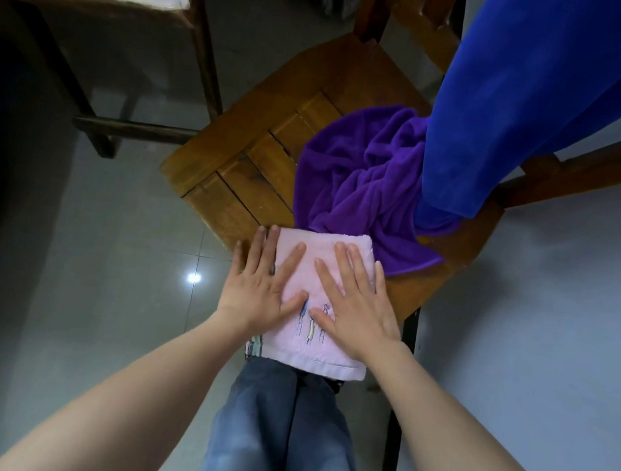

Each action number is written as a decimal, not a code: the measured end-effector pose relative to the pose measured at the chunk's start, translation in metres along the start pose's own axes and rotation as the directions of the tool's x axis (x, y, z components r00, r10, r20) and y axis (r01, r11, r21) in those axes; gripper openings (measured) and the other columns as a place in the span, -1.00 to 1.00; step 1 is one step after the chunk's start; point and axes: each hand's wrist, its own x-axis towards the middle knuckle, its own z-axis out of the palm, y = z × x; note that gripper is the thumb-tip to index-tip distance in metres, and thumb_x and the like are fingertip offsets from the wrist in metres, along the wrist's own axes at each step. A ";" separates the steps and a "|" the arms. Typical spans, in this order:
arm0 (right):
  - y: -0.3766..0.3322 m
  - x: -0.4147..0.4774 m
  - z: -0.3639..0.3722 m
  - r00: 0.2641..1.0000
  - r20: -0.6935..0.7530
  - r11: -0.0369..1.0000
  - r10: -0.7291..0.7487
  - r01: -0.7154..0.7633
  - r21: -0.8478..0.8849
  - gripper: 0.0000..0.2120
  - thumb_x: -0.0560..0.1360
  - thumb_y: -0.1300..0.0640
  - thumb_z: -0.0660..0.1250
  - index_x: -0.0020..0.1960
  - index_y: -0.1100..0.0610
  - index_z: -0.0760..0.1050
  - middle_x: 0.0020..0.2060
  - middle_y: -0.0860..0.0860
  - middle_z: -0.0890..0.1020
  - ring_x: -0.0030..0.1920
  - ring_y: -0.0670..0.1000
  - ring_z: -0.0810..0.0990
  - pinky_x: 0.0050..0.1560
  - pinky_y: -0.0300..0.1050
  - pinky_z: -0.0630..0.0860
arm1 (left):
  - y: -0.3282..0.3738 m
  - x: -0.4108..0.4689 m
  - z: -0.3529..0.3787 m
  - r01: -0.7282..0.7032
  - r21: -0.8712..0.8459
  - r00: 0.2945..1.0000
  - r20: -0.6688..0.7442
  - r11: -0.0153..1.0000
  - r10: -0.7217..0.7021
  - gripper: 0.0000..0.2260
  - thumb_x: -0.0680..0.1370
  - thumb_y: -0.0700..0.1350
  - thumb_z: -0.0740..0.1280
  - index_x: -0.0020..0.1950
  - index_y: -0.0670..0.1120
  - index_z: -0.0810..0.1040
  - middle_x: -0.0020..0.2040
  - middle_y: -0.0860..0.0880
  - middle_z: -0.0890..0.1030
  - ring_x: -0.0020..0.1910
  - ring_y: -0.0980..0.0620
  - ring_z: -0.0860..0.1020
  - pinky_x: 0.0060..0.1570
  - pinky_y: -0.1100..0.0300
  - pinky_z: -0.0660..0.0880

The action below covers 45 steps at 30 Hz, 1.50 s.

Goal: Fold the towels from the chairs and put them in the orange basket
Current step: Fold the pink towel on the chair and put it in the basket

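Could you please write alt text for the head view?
Left hand and right hand press flat on a folded pale pink towel on a wooden slatted chair, beside a crumpled purple towel and hanging blue towel.

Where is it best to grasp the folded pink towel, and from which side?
Take the pink towel by its near end, which seems to overhang the chair seat: come from your side and pinch above and beneath, so folds stay together.

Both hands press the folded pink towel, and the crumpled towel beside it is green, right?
No. The head view shows the crumpled towel is purple, not green. The left hand and right hand do press the folded pink towel.
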 end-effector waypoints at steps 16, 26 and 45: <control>-0.007 -0.083 0.026 0.965 -0.124 0.973 -0.230 0.230 -0.014 -0.32 0.27 0.14 0.48 0.32 0.12 0.29 0.34 0.24 0.28 0.35 0.22 0.27 0.22 0.17 0.43 | 0.042 -0.052 0.089 -0.226 0.141 0.759 -0.595 0.964 0.265 -0.27 0.34 -0.12 0.29 0.48 -0.09 0.09 0.45 -0.23 0.08 0.48 -0.24 0.00 0.36 -0.16 0.08; -0.012 -0.075 -0.010 0.877 -0.439 0.976 -0.194 0.218 0.004 -0.80 0.56 0.37 0.02 -0.07 0.17 0.37 -0.19 0.13 0.65 -0.10 0.14 0.65 -0.18 -0.10 0.57 | 0.035 -0.054 0.045 -0.354 0.022 0.688 -0.671 0.935 0.276 -0.71 0.43 -0.24 0.12 0.13 -0.14 0.39 0.04 -0.18 0.64 -0.01 -0.21 0.63 -0.13 0.04 0.59; 0.012 -0.066 -0.313 0.979 -0.148 0.969 -0.140 0.166 0.181 -0.74 0.48 0.21 0.28 0.15 0.25 0.49 0.00 0.17 0.60 0.00 0.15 0.56 -0.02 -0.03 0.45 | 0.129 -0.158 -0.163 0.076 -0.510 0.731 -0.556 0.857 -0.396 -0.11 0.25 0.43 0.17 0.38 -0.14 0.25 0.34 -0.23 0.41 0.33 -0.16 0.31 0.20 -0.14 0.37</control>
